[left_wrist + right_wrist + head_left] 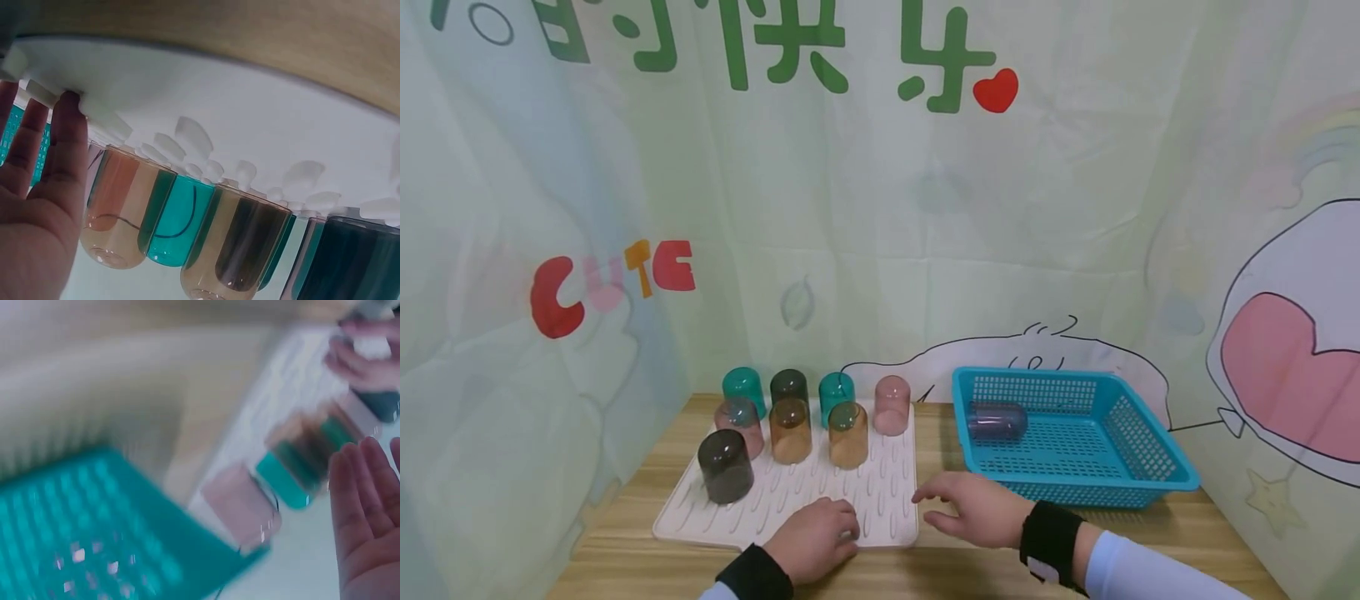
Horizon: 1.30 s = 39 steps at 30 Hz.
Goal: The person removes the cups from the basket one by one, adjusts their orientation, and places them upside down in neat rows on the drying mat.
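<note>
My left hand (815, 540) rests at the front edge of the white ridged drying mat (887, 492), its fingertips touching the mat in the left wrist view and holding nothing. Just past the mat's right front corner, my right hand (973, 508) hovers with fingers loosely extended and nothing in them. Several tinted cups stand upside down on the mat: a dark grey cup (726, 467) at the front left, amber cups (234, 244) behind, teal ones (837, 398) at the back, and a pink cup (892, 406) at the back right.
A blue plastic basket (1075, 496) stands on the wooden table (617, 575) to the right of the mat. Inside it, a purple-tinted cup (997, 422) lies on its side at the left. A printed cloth (1037, 208) hangs close behind and along the sides.
</note>
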Each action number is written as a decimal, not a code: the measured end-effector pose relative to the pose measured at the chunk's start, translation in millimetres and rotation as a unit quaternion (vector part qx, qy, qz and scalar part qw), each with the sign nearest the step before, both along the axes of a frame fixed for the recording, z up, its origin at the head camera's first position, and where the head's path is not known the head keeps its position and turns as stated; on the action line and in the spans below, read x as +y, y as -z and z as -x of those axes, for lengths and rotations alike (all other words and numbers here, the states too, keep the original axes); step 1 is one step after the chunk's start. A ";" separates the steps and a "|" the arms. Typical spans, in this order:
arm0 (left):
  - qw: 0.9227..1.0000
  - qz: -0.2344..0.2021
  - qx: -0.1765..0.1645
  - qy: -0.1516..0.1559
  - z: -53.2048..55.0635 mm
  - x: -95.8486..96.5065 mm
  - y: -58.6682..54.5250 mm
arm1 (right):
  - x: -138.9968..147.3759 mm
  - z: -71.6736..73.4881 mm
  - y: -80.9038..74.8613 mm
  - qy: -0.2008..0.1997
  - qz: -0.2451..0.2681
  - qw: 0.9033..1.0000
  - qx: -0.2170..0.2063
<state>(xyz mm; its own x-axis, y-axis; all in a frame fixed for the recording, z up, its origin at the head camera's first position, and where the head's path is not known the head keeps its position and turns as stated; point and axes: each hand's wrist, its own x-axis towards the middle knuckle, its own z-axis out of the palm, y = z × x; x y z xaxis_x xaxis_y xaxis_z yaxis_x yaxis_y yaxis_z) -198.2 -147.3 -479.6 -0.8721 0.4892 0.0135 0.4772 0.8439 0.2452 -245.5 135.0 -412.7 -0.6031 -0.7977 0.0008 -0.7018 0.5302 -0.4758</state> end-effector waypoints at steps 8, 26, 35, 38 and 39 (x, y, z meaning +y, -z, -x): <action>1.000 0.003 0.002 -0.006 -2.9 2.0 -0.6 | 24.1 38.9 -31.3 0.083 0.033 0.991 0.097; 1.000 0.011 0.011 -0.009 -4.7 1.2 1.8 | 84.9 123.4 -16.7 0.188 -0.095 0.969 0.130; 1.000 0.009 0.017 -0.005 -6.5 1.7 2.5 | 90.4 153.4 4.8 0.196 -0.133 0.963 0.127; 1.000 0.013 0.010 -0.010 -5.3 2.6 1.1 | 91.2 159.4 10.0 0.199 -0.135 0.964 0.117; 1.000 0.014 0.008 -0.011 -5.0 2.9 0.3 | 91.5 160.6 11.3 0.200 -0.138 0.964 0.113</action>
<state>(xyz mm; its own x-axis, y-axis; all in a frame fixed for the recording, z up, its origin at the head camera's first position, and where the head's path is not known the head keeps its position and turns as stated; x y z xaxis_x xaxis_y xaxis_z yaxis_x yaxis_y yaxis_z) -193.2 -144.4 -480.0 -0.8822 0.4708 0.0135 0.4624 0.8604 0.2141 -406.1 226.5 -424.0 -0.8711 -0.4910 -0.0102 -0.4851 0.8635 -0.1376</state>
